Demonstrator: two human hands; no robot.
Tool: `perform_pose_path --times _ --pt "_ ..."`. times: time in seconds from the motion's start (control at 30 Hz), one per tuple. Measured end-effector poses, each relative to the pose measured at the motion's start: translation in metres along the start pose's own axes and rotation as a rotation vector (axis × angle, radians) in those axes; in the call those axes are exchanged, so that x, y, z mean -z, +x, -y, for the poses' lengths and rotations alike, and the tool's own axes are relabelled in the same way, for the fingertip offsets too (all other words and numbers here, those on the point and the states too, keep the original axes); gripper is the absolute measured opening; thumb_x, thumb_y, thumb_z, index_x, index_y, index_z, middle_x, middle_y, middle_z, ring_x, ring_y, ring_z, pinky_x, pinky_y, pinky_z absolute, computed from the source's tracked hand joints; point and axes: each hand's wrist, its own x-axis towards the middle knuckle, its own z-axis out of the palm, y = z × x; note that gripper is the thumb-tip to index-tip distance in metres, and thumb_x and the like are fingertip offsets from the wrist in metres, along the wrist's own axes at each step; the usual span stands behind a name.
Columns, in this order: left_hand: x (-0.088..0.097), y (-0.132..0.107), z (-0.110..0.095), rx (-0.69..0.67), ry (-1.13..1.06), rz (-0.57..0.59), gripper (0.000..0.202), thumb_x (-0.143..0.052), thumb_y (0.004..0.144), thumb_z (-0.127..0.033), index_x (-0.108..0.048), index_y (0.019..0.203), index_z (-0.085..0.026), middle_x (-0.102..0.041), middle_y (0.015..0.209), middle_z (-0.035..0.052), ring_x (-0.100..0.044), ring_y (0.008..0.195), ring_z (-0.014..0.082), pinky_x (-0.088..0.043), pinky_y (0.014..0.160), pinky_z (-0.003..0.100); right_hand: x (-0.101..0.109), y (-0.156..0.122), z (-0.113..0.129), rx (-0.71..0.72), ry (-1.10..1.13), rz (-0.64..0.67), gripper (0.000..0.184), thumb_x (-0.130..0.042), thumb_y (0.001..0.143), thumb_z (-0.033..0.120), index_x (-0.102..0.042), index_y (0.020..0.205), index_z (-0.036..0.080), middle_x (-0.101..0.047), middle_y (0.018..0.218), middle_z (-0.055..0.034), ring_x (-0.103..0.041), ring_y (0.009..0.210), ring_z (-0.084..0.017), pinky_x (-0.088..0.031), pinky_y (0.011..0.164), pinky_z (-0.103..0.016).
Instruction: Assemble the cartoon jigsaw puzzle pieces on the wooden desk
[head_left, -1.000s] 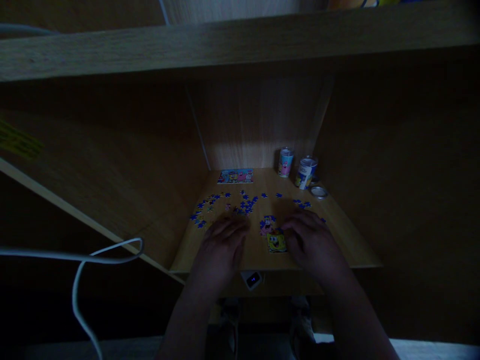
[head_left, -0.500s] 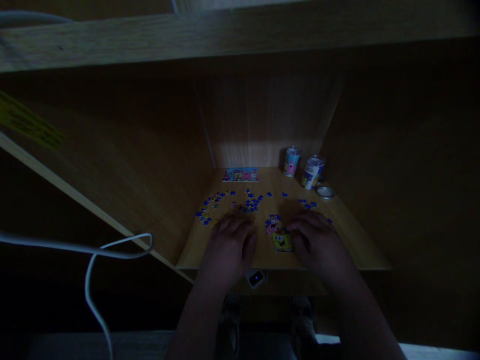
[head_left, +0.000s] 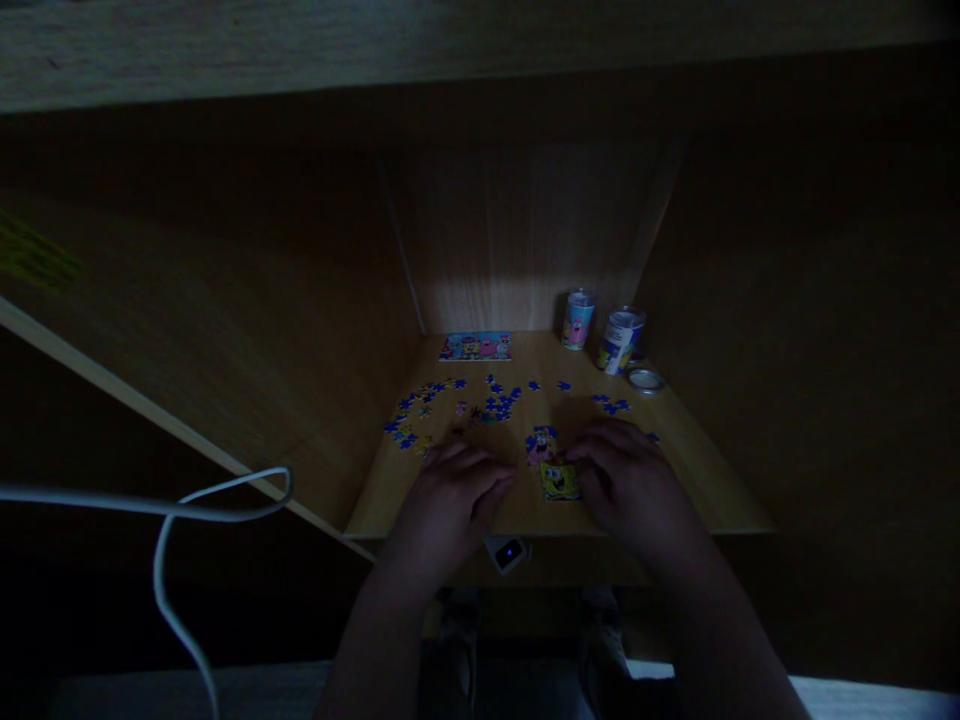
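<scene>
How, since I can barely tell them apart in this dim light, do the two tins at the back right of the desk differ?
The left tin shows a pink figure on light blue; the right tin is mostly white with blue. The left tin stands nearer the back wall; the right tin has a round lid lying beside it. Both are small printed cylinders.

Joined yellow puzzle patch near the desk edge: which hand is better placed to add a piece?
Probably the right hand: it lies right beside the joined patch, while the left hand rests apart, nearer the loose blue pieces.
</scene>
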Motion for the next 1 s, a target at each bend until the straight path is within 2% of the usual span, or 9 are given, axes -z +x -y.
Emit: perform_pose_path --times 0.17,0.23,0.5,0.63,0.83,1.0 --pt "-0.0055 -0.0006 0.0061 0.042 -0.025 -0.068 0.037 -0.060 0.106 -0.003 -0.080 0.123 -0.029 -0.078 0.123 0.0052 -0.073 0.116 0.0256 -0.062 0.098 0.047 -0.0004 -0.0005 -0.0011 0.003 -0.001 0.010 0.024 -0.064 0.095 0.011 -0.079 0.107 0.026 -0.080 0.120 -0.0079 -0.071 0.120 -0.032 -0.058 0.108 -0.051" --pt "-0.0072 -0.0005 0.0070 0.048 -0.006 -0.077 0.036 -0.062 0.103 -0.002 -0.080 0.119 -0.029 -0.077 0.125 0.0058 -0.073 0.117 0.0265 -0.062 0.098 0.048 -0.0001 -0.0004 -0.0009 0.001 0.004 0.014 0.025 -0.064 0.095 0.010 -0.079 0.107 0.026 -0.080 0.120 -0.0078 -0.071 0.120 -0.032 -0.057 0.109 -0.051" --pt "-0.0069 0.0001 0.0059 0.067 0.000 -0.050 0.015 -0.082 0.099 -0.016 -0.078 0.107 -0.028 -0.075 0.125 0.0047 -0.072 0.117 0.0285 -0.060 0.102 0.052 0.0012 0.0002 0.0016 -0.009 0.022 0.016 0.025 -0.063 0.096 0.010 -0.079 0.107 0.026 -0.080 0.121 -0.0084 -0.071 0.121 -0.032 -0.057 0.108 -0.052" --pt "-0.0068 0.0005 0.0051 0.078 0.013 -0.045 0.016 -0.084 0.099 -0.018 -0.077 0.109 -0.028 -0.075 0.126 0.0046 -0.072 0.120 0.0291 -0.060 0.104 0.053 0.0008 0.0002 0.0007 -0.010 0.029 0.022 0.025 -0.063 0.096 0.011 -0.079 0.107 0.026 -0.080 0.120 -0.0079 -0.071 0.120 -0.032 -0.057 0.109 -0.053" --pt "-0.0071 0.0017 0.0027 0.133 0.077 -0.040 0.027 -0.096 0.092 -0.031 -0.080 0.113 -0.028 -0.077 0.132 0.0064 -0.070 0.126 0.0337 -0.056 0.113 0.060 -0.0001 0.0001 0.0000 -0.007 0.016 0.021 0.025 -0.066 0.094 0.009 -0.079 0.106 0.027 -0.080 0.120 -0.0076 -0.071 0.120 -0.031 -0.057 0.110 -0.051" --pt "-0.0061 0.0035 -0.0001 0.140 0.077 -0.007 0.018 -0.092 0.096 -0.029 -0.082 0.111 -0.030 -0.076 0.136 0.0056 -0.068 0.132 0.0346 -0.054 0.113 0.061 -0.0001 0.0004 0.0001 -0.003 0.019 0.018 0.025 -0.066 0.094 0.009 -0.079 0.106 0.027 -0.080 0.119 -0.0075 -0.071 0.119 -0.031 -0.057 0.109 -0.051"
